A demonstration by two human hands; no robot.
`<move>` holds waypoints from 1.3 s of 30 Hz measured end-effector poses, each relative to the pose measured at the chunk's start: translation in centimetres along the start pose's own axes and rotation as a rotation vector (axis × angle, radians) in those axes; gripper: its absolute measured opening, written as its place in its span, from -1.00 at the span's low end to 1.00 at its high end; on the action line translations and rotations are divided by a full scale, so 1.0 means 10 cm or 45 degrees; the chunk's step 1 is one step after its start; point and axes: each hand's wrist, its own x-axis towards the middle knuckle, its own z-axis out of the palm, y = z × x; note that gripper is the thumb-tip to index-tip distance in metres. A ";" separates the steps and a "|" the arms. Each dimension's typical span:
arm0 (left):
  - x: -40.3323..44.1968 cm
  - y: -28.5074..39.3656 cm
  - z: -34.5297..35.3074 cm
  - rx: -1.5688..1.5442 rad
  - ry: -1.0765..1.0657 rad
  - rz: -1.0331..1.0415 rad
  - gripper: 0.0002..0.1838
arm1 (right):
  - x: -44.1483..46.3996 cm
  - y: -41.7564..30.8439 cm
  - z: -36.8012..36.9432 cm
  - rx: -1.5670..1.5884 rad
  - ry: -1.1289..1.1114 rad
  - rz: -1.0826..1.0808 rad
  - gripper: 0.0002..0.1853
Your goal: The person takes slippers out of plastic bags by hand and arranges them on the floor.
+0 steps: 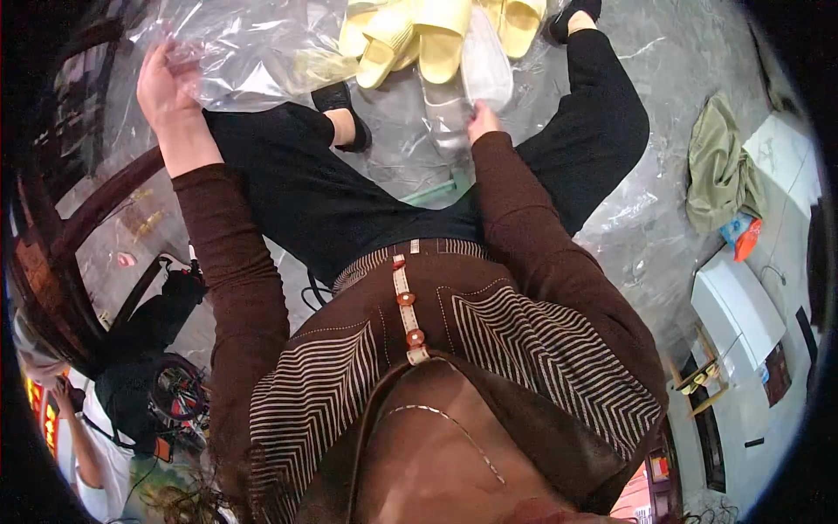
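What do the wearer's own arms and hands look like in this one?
The left hand and right hand are gloveless. Long, plain dark brown sleeves cover the arms, the left one ending above a wrist without a watch.

At least four yellow slippers (441, 39) show, overlapping too much for an exact total, with one long white slipper (487, 65) among them. There are two black shoes (353, 131), one olive cloth (723, 170) and one other person (105, 454).
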 end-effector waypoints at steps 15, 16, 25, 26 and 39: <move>0.46 -0.25 -0.26 0.045 -0.080 -0.020 -0.78 | -0.29 -1.18 -0.47 -0.185 0.471 -0.236 -0.59; 0.45 -0.26 -0.23 0.037 -0.052 -0.002 -0.75 | -0.29 -1.21 -0.51 -0.254 0.455 -0.344 -0.60; 0.24 -0.22 -0.09 -0.144 0.029 0.007 -0.97 | 0.09 -1.37 -0.61 0.394 0.178 -0.836 -0.78; 0.23 -0.22 -0.09 -0.155 0.042 0.015 -0.97 | 0.04 -1.47 -0.69 0.386 0.172 -0.852 -0.78; 0.14 -0.23 -0.11 -0.220 -0.165 0.204 -0.88 | -0.99 -3.10 -2.30 1.087 -0.380 -1.121 -0.66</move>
